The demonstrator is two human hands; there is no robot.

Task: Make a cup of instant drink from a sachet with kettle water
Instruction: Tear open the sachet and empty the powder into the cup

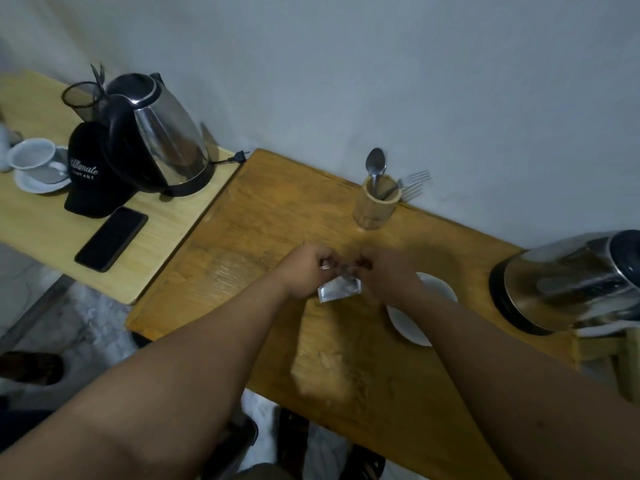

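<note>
Over the middle of the brown wooden table [263,216], my left hand [304,271] and my right hand [388,275] both pinch the top edge of a small silvery sachet [341,289], which hangs between them. A white saucer [408,323] lies just right of the sachet, mostly hidden under my right forearm; I cannot tell whether a cup stands on it. A steel kettle [575,285] on a black base sits at the table's right end. A bamboo holder [375,206] with a spoon [375,164] and a fork [412,180] stands by the wall.
On a lighter side table [166,233] at the left stand a second steel kettle [162,133], a white cup on a saucer [33,159], a black cap [86,174], a black phone [111,239] and a mesh holder [81,98]. The wall runs close behind.
</note>
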